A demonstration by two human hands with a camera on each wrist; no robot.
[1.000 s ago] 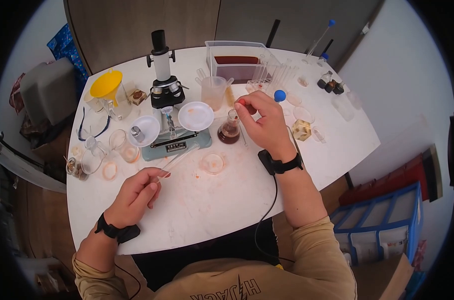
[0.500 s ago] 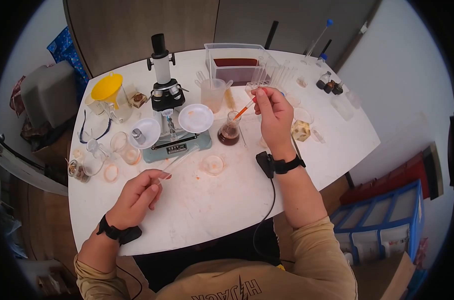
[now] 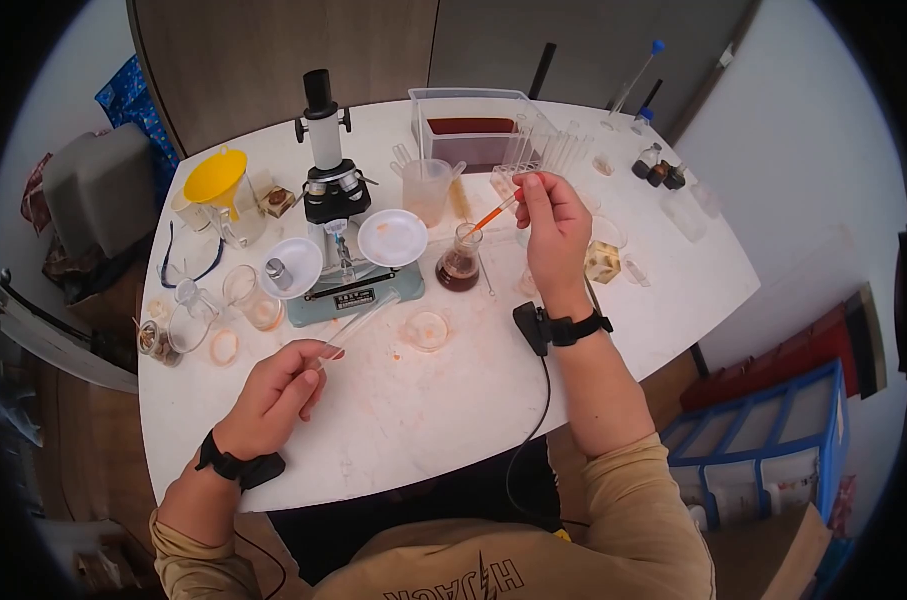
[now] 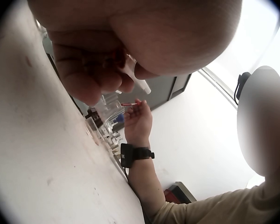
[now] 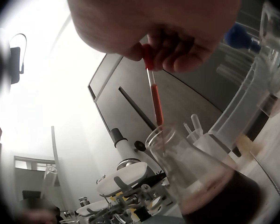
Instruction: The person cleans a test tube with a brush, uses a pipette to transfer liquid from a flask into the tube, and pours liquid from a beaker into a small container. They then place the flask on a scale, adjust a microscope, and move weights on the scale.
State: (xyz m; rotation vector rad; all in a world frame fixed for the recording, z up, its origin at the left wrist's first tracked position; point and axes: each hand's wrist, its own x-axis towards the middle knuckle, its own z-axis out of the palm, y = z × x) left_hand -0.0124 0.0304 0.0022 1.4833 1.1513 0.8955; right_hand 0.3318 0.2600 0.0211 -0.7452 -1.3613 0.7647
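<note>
My right hand [image 3: 555, 232] pinches the red bulb of a dropper [image 3: 491, 216] between thumb and fingers; orange-red liquid fills much of its glass tube. In the right wrist view the tip of the dropper [image 5: 157, 105] is at the mouth of a conical flask [image 5: 177, 158] with dark liquid in it. That flask [image 3: 458, 268] stands upright on the table, right of the balance. Over the table's near left part, my left hand [image 3: 273, 396] holds a clear glass tube [image 3: 361, 325] that slants up to the right.
Behind the balance [image 3: 343, 302], with its two white pans, stands a microscope [image 3: 325, 150]. A petri dish [image 3: 426, 330] lies in front. Beakers and a yellow funnel [image 3: 216, 177] are at left. At the back are a clear bin [image 3: 478, 150], a plastic beaker [image 3: 426, 190] and test tubes.
My right hand has drawn back a little to the right from the flask, and the liquid-filled dropper tube has come into sight. My left hand has stayed nearly still with the glass tube.
</note>
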